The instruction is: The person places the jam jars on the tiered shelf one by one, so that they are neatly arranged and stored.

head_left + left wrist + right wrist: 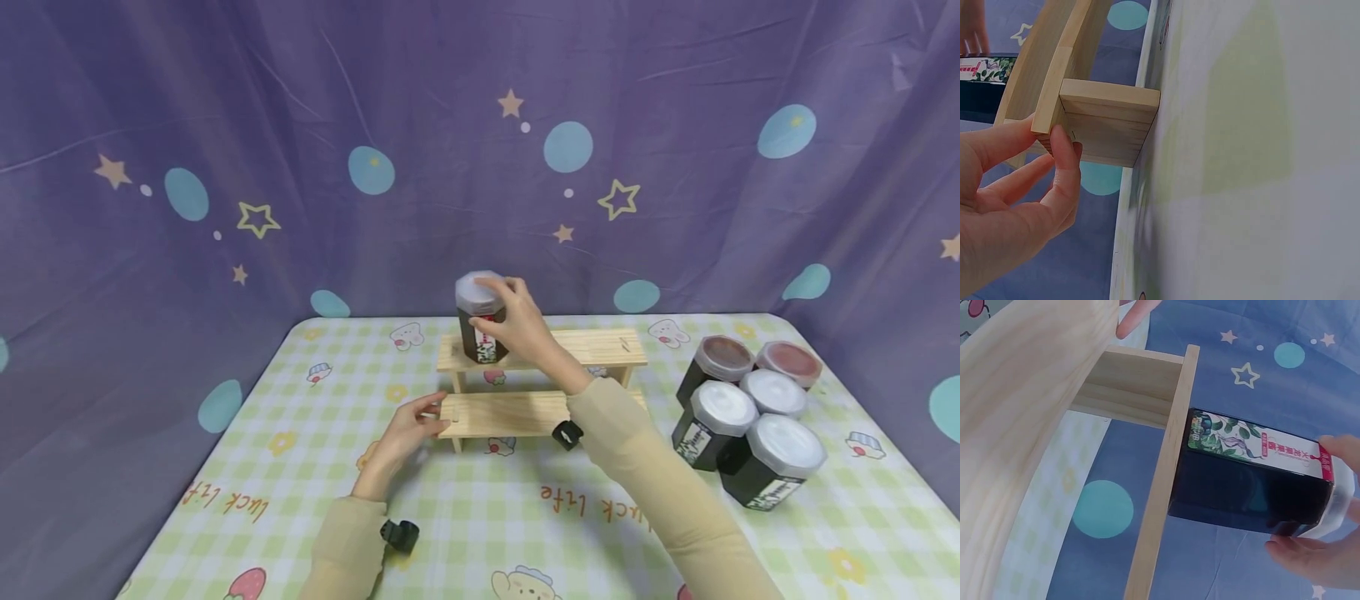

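Observation:
A two-tier wooden shelf (517, 414) stands on the table. On the left end of its upper board is a dark jar (1254, 481) with a white lid and a printed label. My right hand (517, 321) grips this jar around its lid and upper part, and the jar's base meets the board. At the left end of the lower board, my left hand (408, 429) pinches the board's edge between thumb and fingers; the left wrist view shows the fingertips on the wooden end (1054, 119).
Several dark jars (772, 454) stand grouped at the right of the table, some with white lids, others with brown or reddish tops. A checked cloth (480, 508) covers the table. Behind it hangs a purple curtain (450, 100) with stars.

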A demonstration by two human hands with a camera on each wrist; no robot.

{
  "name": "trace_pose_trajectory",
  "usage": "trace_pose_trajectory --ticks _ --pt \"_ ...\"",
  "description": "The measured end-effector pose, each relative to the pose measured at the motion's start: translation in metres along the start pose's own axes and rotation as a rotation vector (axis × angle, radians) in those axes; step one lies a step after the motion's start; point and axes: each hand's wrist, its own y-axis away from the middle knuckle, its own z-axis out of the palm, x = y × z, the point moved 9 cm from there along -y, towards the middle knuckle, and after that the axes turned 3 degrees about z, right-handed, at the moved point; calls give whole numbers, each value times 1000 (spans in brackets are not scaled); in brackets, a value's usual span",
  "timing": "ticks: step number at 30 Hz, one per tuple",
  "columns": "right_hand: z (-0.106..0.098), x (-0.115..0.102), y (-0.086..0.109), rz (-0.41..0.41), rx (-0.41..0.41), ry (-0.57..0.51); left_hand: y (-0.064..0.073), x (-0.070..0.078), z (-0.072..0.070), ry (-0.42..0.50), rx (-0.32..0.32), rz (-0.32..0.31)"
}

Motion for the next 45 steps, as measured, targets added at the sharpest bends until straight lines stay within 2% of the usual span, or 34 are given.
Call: trace_pose_trajectory --ticks 6,16,24,41,45 --pt "-10 -2 9 -25 16 -33 0 0 0 -1 4 -5" --pt "-28 9 26 12 38 -64 -1 3 0 -3 12 -6" --pt "-44 9 43 -43 85 -64 0 4 1 -1 7 -5" --pt "-69 26 79 -7 31 15 1 0 0 -3 15 -12" --pt "-75 34 87 19 -6 16 1 0 0 0 13 -10"
